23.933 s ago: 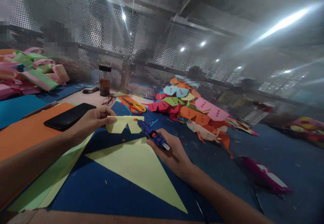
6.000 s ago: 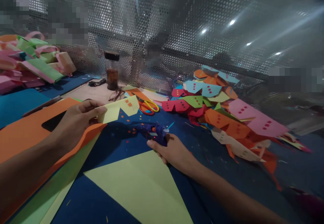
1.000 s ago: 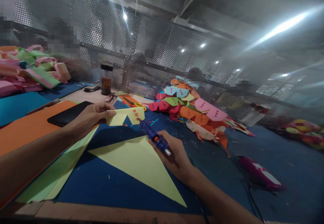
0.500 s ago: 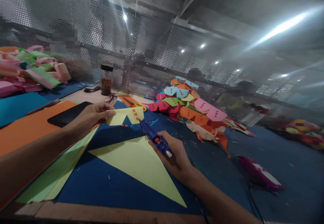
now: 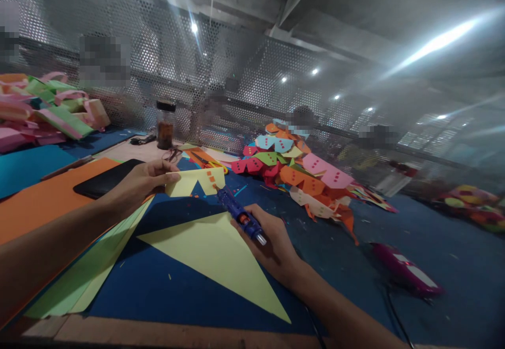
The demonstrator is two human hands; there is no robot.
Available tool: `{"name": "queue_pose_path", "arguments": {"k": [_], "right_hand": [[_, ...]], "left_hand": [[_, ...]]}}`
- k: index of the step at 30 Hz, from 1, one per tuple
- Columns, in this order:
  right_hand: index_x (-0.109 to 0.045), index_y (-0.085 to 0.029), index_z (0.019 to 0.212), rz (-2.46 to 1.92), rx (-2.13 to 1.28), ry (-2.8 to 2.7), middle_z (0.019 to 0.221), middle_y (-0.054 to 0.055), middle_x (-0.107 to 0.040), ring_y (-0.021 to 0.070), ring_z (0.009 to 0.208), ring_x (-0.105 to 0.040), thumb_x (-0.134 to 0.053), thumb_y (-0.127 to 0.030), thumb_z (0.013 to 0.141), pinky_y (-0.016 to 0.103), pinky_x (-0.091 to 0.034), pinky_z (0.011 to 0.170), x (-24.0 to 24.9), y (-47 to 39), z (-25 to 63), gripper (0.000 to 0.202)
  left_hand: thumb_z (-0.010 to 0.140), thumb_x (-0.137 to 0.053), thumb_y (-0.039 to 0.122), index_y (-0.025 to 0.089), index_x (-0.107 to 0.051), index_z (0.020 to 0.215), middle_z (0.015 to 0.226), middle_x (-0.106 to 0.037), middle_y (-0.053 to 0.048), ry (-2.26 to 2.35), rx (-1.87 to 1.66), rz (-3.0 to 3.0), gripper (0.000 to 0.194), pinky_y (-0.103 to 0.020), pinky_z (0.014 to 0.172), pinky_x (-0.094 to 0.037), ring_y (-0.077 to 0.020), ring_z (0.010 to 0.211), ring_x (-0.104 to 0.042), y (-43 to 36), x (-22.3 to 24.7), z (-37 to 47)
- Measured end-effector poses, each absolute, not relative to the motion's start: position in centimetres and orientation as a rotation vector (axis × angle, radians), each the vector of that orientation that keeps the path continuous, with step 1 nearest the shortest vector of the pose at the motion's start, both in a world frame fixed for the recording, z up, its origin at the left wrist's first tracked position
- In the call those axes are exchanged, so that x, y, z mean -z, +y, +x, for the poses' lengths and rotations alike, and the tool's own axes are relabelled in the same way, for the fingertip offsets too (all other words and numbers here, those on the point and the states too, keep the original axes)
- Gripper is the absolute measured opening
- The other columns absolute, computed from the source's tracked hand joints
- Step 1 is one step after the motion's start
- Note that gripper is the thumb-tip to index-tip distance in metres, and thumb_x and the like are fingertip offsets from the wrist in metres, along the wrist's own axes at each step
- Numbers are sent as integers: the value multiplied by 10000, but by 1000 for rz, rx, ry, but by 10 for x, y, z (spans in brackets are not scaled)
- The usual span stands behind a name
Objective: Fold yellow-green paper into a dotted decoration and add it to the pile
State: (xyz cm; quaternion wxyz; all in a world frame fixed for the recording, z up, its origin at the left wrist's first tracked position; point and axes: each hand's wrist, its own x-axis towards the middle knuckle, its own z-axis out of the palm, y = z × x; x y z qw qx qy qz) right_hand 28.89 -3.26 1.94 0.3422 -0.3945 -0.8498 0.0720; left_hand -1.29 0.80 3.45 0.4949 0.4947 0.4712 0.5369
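Note:
Pinched between the fingers of my left hand (image 5: 152,181) is a small pale yellow paper piece (image 5: 183,183) with a notch in its lower edge and orange squares near its right end. My right hand (image 5: 272,238) is wrapped round a blue glue gun (image 5: 240,215), whose tip touches or nearly touches the paper by the lowest orange square. Below both hands a large pale yellow paper triangle (image 5: 221,254) lies on the blue table. Orange-handled scissors (image 5: 215,164) rest just behind the small piece.
A heap of coloured paper shapes (image 5: 303,178) stands behind my right hand. At the left are a dark phone (image 5: 106,178), orange paper (image 5: 23,215), a lidded jar (image 5: 165,125) and folded paper strips (image 5: 47,110). A purple device (image 5: 408,273) with a cord lies at the right.

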Motion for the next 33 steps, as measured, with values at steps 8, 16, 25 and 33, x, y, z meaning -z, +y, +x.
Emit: {"name": "queue_pose_path", "arguments": {"k": [8,16,25,33], "right_hand": [[-581,-224,967,-997,-125,-2203,815,-13,-639,133,612,-546,-617,-167,851,240,-402,623,-17,-31,293,134],[-562,-219,936,-990,-107,-2175,794,-18,-619,133,614,-554,-611,-189,869,240,-396,622,-18,-32,291,89],[-602,-229,941,-980,-125,-2229,758,-26,-650,130,574,-546,-627,-169,851,229,-392,592,-15,-33,288,111],[-637,-215,988,-943,-144,-2237,792,-2,-697,142,615,-606,-627,-163,840,224,-414,603,-7,-32,284,158]], "left_hand": [[600,-910,462,178,-689,835,782,-673,-18,1159,-1308,1234,430,-242,605,-473,-136,683,-581,10,-33,-15],[605,-904,486,167,-679,844,699,-635,21,1190,-1326,1294,458,-223,595,-484,-110,636,-549,13,-30,-18],[611,-884,491,168,-674,818,715,-648,2,1246,-1302,1380,438,-228,562,-460,-129,652,-569,12,-32,-17],[625,-891,404,160,-683,860,759,-678,-5,1148,-1267,1340,398,-230,620,-489,-128,687,-614,12,-29,-15]]}}
